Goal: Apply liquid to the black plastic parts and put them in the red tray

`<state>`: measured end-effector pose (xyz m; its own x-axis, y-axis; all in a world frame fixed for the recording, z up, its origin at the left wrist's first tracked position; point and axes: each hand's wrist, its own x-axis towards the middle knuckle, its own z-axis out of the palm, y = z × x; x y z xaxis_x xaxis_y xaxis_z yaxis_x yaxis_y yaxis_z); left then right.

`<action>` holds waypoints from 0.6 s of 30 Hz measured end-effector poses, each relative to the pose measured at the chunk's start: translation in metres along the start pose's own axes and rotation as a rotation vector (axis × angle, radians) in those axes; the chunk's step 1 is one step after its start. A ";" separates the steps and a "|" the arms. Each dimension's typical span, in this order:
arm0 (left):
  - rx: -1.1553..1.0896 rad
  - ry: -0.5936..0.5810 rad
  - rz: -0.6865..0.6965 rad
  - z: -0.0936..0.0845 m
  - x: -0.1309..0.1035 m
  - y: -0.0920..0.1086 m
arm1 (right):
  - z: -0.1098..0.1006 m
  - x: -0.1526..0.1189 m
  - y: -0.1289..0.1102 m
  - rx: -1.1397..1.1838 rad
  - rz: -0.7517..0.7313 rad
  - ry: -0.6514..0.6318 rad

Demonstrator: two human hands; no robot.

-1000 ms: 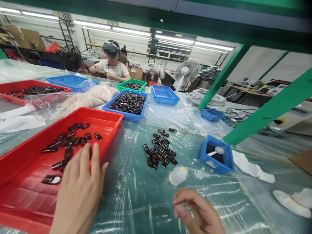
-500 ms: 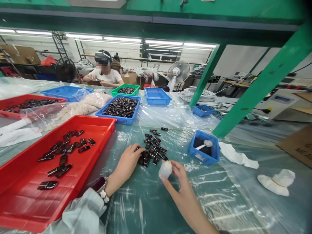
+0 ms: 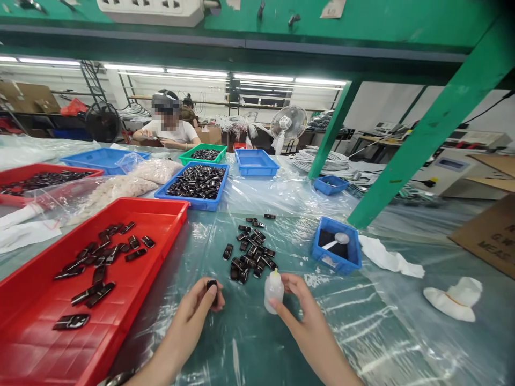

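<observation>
Between the thumb and fingers of my left hand is one small glossy black plastic piece, mostly covered by the fingers. My right hand grips a small translucent white squeeze bottle with a yellowish tip, held upright. Just beyond both hands, a loose pile of black plastic pieces lies on the plastic-covered green table. To the left, a large red tray holds several more of these black pieces.
A small blue bin with dark contents and a white spoon stands at right. Behind the pile sits a blue tray full of black pieces. A green post slants across the right. A person sits across the table.
My left hand has drawn back from the pile toward me with one black piece in its fingers. The bottle in my right hand now stands more upright and slightly nearer to me.
</observation>
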<state>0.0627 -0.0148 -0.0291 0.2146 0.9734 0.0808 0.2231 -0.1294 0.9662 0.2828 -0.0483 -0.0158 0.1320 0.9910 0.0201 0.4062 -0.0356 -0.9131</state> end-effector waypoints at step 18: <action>0.147 -0.005 -0.118 -0.002 -0.017 0.006 | 0.003 -0.016 -0.004 0.186 -0.021 -0.033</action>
<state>0.0583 -0.0313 -0.0242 0.1838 0.9824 -0.0325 0.3837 -0.0413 0.9225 0.2770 -0.0634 -0.0140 0.0943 0.9951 0.0289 0.2335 0.0061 -0.9723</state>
